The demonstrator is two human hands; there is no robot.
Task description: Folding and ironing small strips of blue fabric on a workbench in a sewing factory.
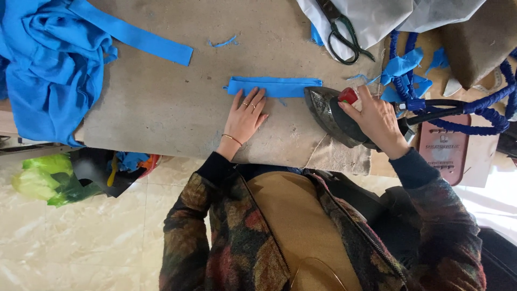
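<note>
— Two hands at work in the head view, both beside one landmark: the folded blue strip [273, 87] lying flat on the padded board [161, 102].

— Held how?

— Left hand [245, 116] spread flat, fingers apart, clamped on nothing; fingertips pressing the near edge of the strip, likely to keep the fold from creeping. Right hand [377, 121] wrapped tight round the handle of the iron [331, 113], thumb near a red knob [348, 95].

— And the iron against the strip?

— Nose touching the strip's right end, sole flat on the board, body trailing away to the right of the strip. Wrapped blue cord [474, 116] looping off farther right, probably kept clear of the hot sole.

— Anything else around the strip?

— Scissors [344, 32] beyond it, up and to the right, resting on pale cloth [388, 16]. Long blue band [134, 35] well off to the strip's upper left, next to a heap of blue fabric [43, 70] hanging over the board's edge. Small blue scraps [404, 67] right of the strip, behind the iron. Green bag [40, 180] on the floor, below and left.
</note>
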